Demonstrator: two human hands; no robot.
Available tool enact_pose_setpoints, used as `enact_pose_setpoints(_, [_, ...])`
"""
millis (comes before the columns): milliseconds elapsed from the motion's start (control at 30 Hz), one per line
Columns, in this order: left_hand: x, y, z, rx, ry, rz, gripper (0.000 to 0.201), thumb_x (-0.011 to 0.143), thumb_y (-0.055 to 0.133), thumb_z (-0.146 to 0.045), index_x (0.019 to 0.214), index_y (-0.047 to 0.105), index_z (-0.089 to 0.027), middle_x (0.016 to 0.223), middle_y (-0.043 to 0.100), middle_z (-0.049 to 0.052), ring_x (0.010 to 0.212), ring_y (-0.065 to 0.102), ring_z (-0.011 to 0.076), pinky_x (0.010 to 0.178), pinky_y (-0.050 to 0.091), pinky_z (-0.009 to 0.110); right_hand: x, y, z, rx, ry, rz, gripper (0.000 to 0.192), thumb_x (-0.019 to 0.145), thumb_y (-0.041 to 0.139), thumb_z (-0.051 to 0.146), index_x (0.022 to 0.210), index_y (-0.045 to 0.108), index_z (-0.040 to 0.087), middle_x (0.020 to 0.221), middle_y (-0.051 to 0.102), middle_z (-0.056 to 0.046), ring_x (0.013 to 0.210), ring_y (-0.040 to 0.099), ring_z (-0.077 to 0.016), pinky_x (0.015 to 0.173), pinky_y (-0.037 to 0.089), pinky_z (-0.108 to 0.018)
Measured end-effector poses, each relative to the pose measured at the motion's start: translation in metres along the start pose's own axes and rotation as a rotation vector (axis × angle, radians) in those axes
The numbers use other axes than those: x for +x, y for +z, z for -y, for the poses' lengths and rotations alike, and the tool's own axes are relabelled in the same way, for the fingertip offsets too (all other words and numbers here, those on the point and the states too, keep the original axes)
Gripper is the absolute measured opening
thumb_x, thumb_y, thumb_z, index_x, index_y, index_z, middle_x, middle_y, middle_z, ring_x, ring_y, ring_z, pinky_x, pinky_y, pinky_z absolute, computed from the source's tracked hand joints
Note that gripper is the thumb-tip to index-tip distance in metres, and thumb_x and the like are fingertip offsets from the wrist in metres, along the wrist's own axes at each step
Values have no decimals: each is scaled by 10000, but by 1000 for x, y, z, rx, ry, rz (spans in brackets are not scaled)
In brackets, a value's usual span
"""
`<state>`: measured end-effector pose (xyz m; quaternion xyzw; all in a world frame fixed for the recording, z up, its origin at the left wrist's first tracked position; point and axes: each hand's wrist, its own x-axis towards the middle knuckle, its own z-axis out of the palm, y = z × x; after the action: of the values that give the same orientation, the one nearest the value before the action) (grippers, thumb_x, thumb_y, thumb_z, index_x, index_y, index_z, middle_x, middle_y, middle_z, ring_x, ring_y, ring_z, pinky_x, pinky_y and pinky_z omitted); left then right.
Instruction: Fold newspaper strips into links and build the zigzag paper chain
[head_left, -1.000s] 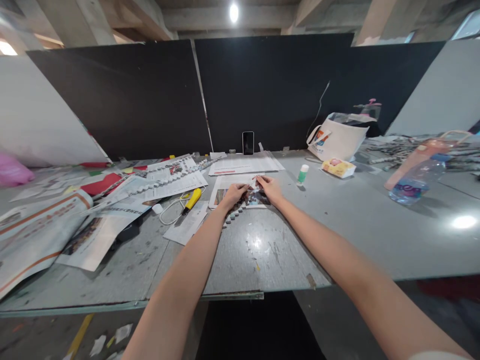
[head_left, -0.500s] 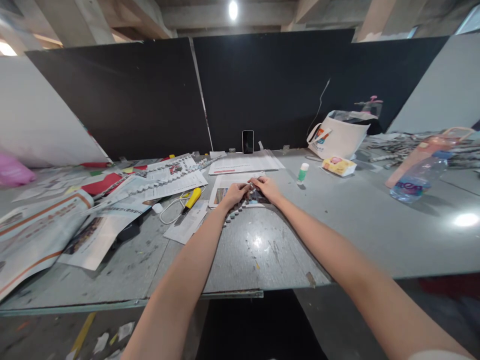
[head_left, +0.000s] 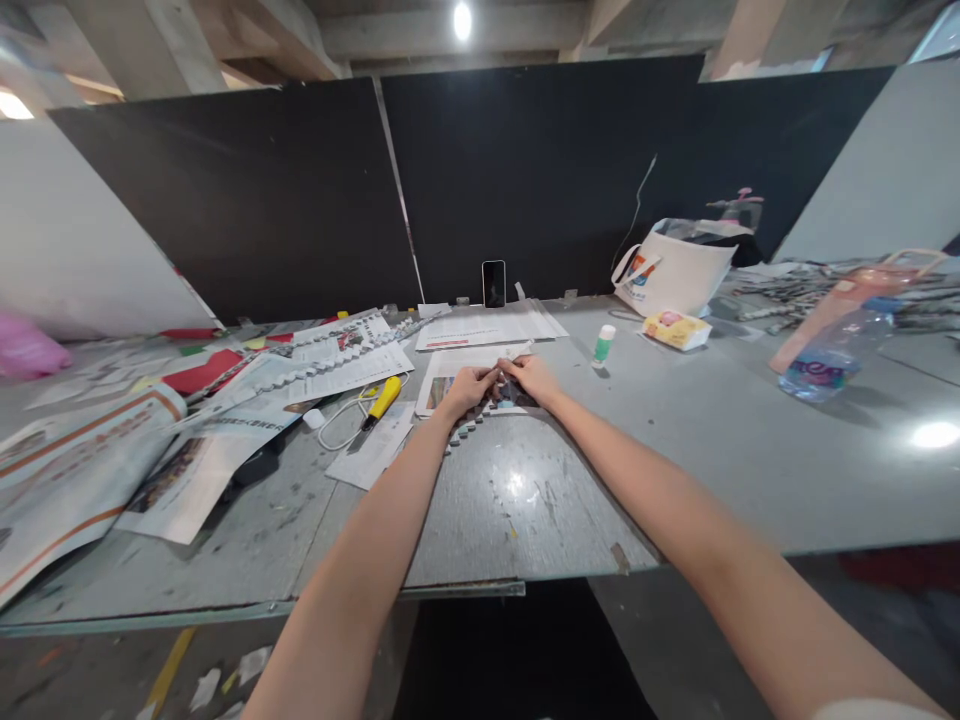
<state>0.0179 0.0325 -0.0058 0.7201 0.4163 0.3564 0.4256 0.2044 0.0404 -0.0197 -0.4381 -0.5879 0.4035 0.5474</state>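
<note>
Both hands meet over a printed sheet of newspaper (head_left: 433, 392) on the grey table. My left hand (head_left: 471, 388) is closed, its fingertips pinching a zigzag folded paper strip (head_left: 466, 430) whose stepped end hangs out below the palm. Right beside it, my right hand (head_left: 534, 377) is closed too, with thumb and finger pressed on the other end of that strip. The fingers hide most of the pinched part. A glue stick (head_left: 604, 346) with a white cap stands upright to the right of the hands. To their left lies a yellow utility knife (head_left: 385, 399) on a paper piece.
A phone (head_left: 493, 284) leans on the black partition behind stacked sheets (head_left: 487, 328). Newspapers (head_left: 202, 465) and more zigzag strips (head_left: 289, 375) cover the left side. On the right are a tote bag (head_left: 675, 275), a tissue pack (head_left: 677, 331) and a water bottle (head_left: 836, 360).
The hands stay almost in place, with only slight finger movement on the paper strip. The whole view has shifted very slightly.
</note>
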Motion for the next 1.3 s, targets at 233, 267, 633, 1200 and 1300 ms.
enact_pose_setpoints(233, [-3, 1, -4, -15, -6, 40, 497, 925, 628, -596, 847, 768, -126, 597, 683, 43, 574, 605, 165, 635, 449, 269, 10, -4, -7, 108, -34, -182, 685, 754, 606, 923, 841, 649, 244, 596, 410, 42, 516, 353, -136, 477, 292, -289])
enact_pose_setpoints(267, [-3, 1, -4, -20, -8, 41, 497, 929, 625, -594, 856, 770, -124, 597, 683, 44, 570, 606, 163, 634, 448, 268, 9, -4, -7, 114, -36, -188, 692, 756, 598, 929, 848, 650, 246, 598, 408, 41, 514, 355, -138, 477, 294, -292])
enact_pose_setpoints(633, [-4, -3, 1, -125, -30, 43, 470, 923, 640, -584, 898, 728, -123, 567, 640, 12, 537, 590, 147, 610, 422, 264, -2, 0, 3, -66, -74, 27, 584, 863, 688, 694, 1127, 803, 186, 677, 624, 3, 615, 504, -163, 614, 421, -291])
enact_pose_setpoints(1200, [-2, -4, 7, -227, -23, 74, 569, 844, 702, -701, 821, 699, -133, 657, 673, 49, 551, 570, 131, 574, 409, 262, -12, 11, 7, -404, -302, 65, 452, 975, 524, 341, 1345, 757, 227, 896, 647, -65, 782, 567, -212, 811, 480, -331])
enact_pose_setpoints(1300, [-2, -5, 7, -236, -18, 73, 551, 848, 709, -673, 887, 718, -124, 653, 668, 40, 556, 572, 131, 583, 415, 258, -9, 10, 7, -257, -215, 62, 478, 967, 527, 441, 1321, 743, 202, 856, 676, -42, 750, 578, -200, 770, 487, -320])
